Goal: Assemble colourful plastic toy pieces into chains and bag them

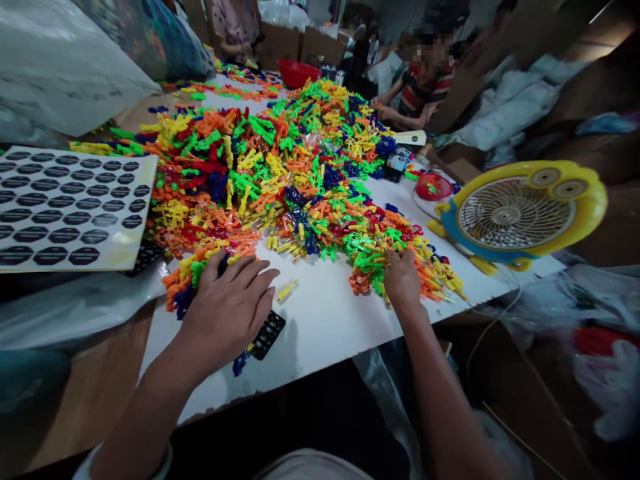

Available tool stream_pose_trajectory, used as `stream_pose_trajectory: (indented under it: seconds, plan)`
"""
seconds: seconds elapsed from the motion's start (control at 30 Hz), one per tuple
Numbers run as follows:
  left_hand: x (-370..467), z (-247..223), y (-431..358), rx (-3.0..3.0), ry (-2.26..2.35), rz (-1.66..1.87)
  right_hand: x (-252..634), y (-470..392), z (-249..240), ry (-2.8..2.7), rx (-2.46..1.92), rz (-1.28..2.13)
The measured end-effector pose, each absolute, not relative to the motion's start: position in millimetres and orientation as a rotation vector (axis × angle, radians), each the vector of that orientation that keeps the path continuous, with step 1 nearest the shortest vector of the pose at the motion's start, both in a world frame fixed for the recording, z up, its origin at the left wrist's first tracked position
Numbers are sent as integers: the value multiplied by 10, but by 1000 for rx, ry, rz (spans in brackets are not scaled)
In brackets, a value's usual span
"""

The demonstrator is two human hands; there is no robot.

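Note:
My left hand (pixel 230 303) is spread palm down over the front left edge of a big heap of coloured plastic pieces (pixel 270 167). My right hand (pixel 401 275) reaches into the front right of the heap, fingers bent together; whatever they hold is hidden among green and orange pieces. Between the hands a small yellow piece (pixel 287 291) lies alone on the white table (pixel 330 313). Partly under my left hand is a black perforated tray (pixel 269 335), with a dark blue piece (pixel 241 363) beside it.
Sheets of black stickers (pixel 70 207) lie at the left. A yellow and blue fan (pixel 520 213) stands at the right, near a small red basket (pixel 434 187). A red bowl (pixel 299 73) and two people are farther back.

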State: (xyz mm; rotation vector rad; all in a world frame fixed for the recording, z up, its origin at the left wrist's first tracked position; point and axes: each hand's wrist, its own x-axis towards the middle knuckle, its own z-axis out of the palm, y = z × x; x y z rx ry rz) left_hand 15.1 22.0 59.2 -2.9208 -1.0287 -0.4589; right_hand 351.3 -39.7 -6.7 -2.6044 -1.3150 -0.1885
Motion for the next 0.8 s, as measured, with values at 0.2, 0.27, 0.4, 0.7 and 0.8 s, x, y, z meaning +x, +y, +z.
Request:
stream_pose_trajectory:
  seconds: [0.2, 0.27, 0.4, 0.7, 0.8]
  plan:
    - [144, 599, 217, -2904, -1047, -454, 3303, -335, -159, -1427, -2415, -105]
    - [146, 605, 215, -2905, -1056, -446, 3179, -335, -168, -1356, -2259, 7]
    - [146, 603, 216, -2913, -1056, -442, 2787, -383, -142, -1125, -1950, 539]
    - [139, 597, 199, -2900, -1050, -435, 1660, -337, -198, -1046, -1454, 1331]
    - [148, 603, 188, -2903, -1079, -431, 1528, -323, -303, -1158, -1497, 1078]
